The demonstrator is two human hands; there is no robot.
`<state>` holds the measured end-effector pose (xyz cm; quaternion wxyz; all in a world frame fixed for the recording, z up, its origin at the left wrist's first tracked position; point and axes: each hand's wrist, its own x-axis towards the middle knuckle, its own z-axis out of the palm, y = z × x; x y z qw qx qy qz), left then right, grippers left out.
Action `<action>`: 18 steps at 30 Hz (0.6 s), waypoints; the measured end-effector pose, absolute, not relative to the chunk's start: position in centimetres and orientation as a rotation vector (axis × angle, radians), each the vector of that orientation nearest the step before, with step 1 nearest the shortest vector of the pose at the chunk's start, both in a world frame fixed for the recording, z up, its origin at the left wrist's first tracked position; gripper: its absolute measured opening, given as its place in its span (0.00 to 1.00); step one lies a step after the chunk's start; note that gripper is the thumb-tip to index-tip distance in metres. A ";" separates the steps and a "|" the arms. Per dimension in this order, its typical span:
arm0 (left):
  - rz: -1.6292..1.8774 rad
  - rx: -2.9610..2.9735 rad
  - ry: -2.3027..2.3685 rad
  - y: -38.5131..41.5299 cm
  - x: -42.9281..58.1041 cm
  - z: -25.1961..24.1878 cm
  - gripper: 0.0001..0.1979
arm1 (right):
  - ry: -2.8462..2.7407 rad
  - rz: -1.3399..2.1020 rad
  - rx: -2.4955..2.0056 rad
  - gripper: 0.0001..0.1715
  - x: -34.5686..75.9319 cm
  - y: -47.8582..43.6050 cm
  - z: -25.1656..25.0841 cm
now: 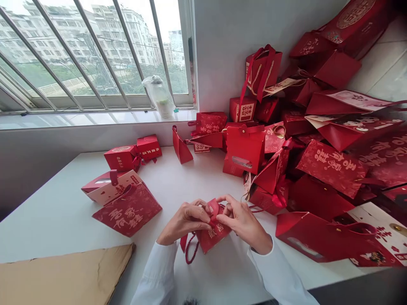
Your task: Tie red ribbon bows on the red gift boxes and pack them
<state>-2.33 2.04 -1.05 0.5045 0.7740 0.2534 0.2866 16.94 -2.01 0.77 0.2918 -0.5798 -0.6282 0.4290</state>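
Note:
A small red gift box (212,235) with gold characters and a red cord handle sits near the front middle of the white table (57,212). My left hand (184,221) pinches its top flap from the left, fingers closed. From the right, my right hand (244,222) grips the same flap, fingers bent and pressed on it. Both wrists wear white sleeves.
A big heap of red gift bags and boxes (318,140) fills the right side against the wall. Flattened red bags (127,207) and two small red boxes (133,154) lie at left. Brown cardboard (63,275) is at front left. A plastic-wrapped cup (160,97) stands on the windowsill.

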 end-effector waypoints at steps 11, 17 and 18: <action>0.686 1.845 0.635 2.1 -2.3 -1.7 0.09 | -1.331 1.749 -1.129 0.30 21.7 -2.6 0.2; 0.729 1.803 0.615 2.0 -2.1 -1.6 0.09 | -1.316 1.657 -1.220 0.25 22.4 -2.9 0.6; 0.738 1.792 0.616 1.9 -2.1 -1.6 0.09 | -1.352 1.631 -1.255 0.24 22.3 -2.9 0.6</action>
